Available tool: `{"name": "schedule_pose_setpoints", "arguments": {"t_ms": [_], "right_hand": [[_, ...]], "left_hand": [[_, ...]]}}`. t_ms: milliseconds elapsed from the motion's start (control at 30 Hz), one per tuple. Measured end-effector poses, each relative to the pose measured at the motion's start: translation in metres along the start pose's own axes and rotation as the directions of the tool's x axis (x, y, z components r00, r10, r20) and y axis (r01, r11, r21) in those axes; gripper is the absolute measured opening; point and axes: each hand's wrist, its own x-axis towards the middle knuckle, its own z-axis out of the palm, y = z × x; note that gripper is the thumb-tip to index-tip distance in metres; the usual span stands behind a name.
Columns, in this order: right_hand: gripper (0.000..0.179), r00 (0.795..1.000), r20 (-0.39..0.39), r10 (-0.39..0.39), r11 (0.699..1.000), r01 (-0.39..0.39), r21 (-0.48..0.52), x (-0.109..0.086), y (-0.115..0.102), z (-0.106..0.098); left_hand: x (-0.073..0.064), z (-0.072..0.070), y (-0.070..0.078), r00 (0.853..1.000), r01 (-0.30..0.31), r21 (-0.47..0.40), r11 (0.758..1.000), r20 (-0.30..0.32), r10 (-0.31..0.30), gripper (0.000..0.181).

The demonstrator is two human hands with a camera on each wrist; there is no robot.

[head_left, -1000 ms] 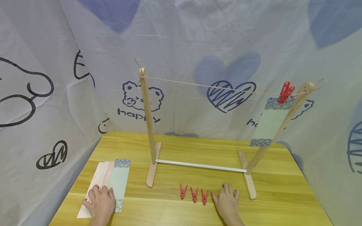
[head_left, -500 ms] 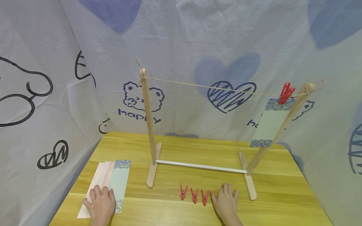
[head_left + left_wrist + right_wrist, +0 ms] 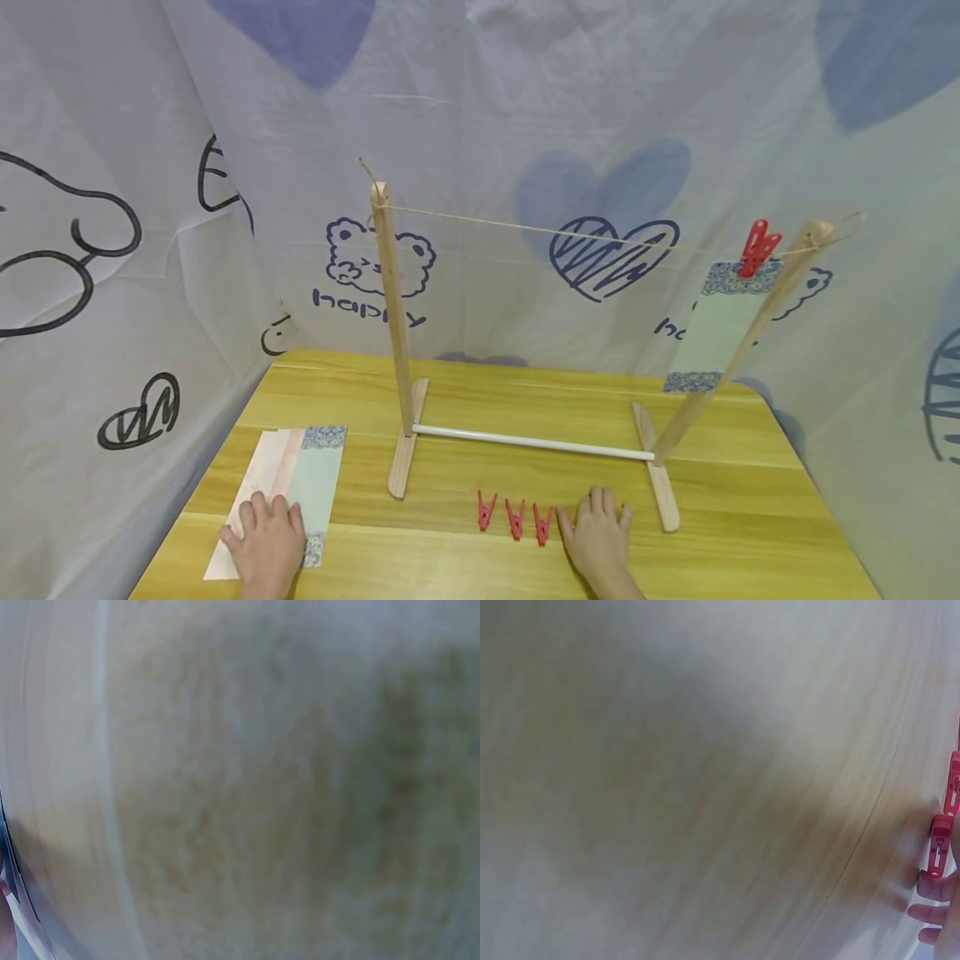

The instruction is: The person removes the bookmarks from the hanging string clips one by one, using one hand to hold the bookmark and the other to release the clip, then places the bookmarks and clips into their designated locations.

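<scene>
On the left of the table my left hand (image 3: 268,537) rests, fingers spread, on overlapping paper strips. The green strip (image 3: 317,483) has blue lace-patterned ends, and a pale pink strip (image 3: 258,471) lies beside it. My right hand (image 3: 600,537) lies on the tabletop, palm down and relaxed, just right of three red clothespins (image 3: 515,519) in a row. In the right wrist view, red clothespins (image 3: 940,846) show at the right edge near the fingertips. A similar green strip (image 3: 716,329) hangs from the string under a red clothespin (image 3: 759,248); a second may overlap it.
A wooden stand has a left post (image 3: 393,317), a right post (image 3: 738,358) and a white bottom rod (image 3: 532,441). Thin string (image 3: 517,225) runs between the post tops. Behind the wooden table (image 3: 480,567) hangs a white printed curtain (image 3: 480,108).
</scene>
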Motion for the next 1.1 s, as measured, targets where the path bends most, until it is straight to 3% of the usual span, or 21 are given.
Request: {"name": "schedule_pose_setpoints", "arguments": {"t_ms": [833, 1100], "right_hand": [[0.064, 1.0, -0.011, 0.017, 0.999, -0.016, 0.044, -0.002, 0.003, -0.006], [0.053, 0.993, -0.117, 0.022, 0.997, -0.012, 0.082, -0.002, 0.008, -0.021]], "left_hand": [[0.0, 0.0, 0.0, 1.0, 0.015, 0.003, 1.0, 0.005, -0.015, 0.03], [0.001, -0.001, 0.005, 1.0, 0.031, -0.045, 0.998, -0.002, -0.031, 0.031]]}}
